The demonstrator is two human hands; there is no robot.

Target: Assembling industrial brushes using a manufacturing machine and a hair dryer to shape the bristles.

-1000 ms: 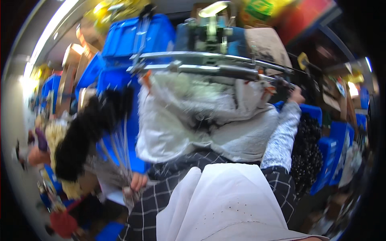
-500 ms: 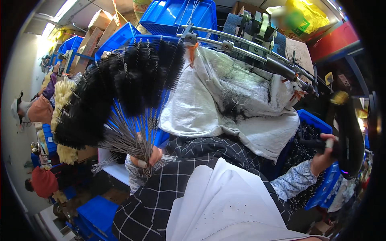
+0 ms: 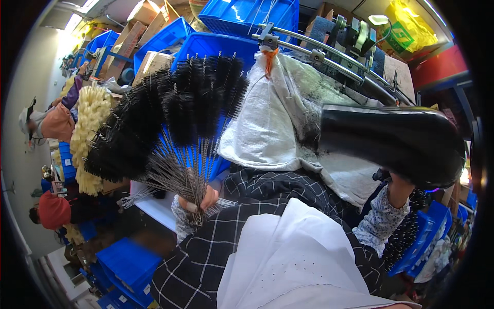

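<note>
My left hand (image 3: 201, 200) is closed round the twisted wire stems of a fanned bunch of black bristle brushes (image 3: 180, 110), whose heads spread upward and to the left. My right hand (image 3: 399, 189) is wrapped round the handle of a black hair dryer (image 3: 391, 139); its body hides most of the fingers. The dryer's barrel reaches leftward over a dusty white cloth sheet (image 3: 252, 134), its end pointing toward the brush heads with a gap between them. A blue bin (image 3: 226, 49) stands behind the bunch.
A machine with metal rods (image 3: 334, 62) stands beyond the sheet, which hangs from it by orange ties. Pale bristle bundles (image 3: 90, 134) stand at the left. More black brushes (image 3: 399, 237) lie in a blue crate (image 3: 429, 232) at my right. Other people (image 3: 56, 123) work at far left.
The hair dryer has swung from the far right, where it stood upright, inward and level over the sheet. My left hand still grips the brushes; the whole view has shifted slightly.
</note>
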